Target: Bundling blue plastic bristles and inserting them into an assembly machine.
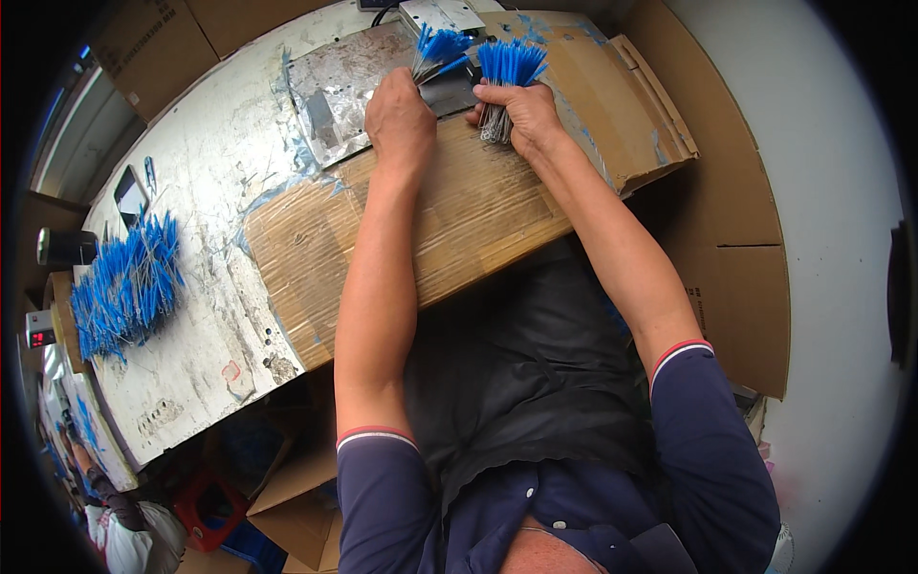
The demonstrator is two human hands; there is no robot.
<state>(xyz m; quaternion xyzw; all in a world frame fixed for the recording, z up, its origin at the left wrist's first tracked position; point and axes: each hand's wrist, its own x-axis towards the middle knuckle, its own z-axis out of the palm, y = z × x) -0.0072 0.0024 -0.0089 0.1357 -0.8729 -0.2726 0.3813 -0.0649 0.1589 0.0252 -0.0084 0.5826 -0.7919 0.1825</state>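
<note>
Right hand [534,113] grips blue-tipped wires [510,63] (left hand [400,117], another bunch [438,45]).

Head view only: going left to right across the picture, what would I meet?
Small device with a red display, loose pile of blue-tipped wires, left hand, right hand, white wall.

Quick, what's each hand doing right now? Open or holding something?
Left hand: closed, holding a small bunch of blue-tipped wires.
Right hand: closed around a thicker bundle of blue-tipped wires.
</note>
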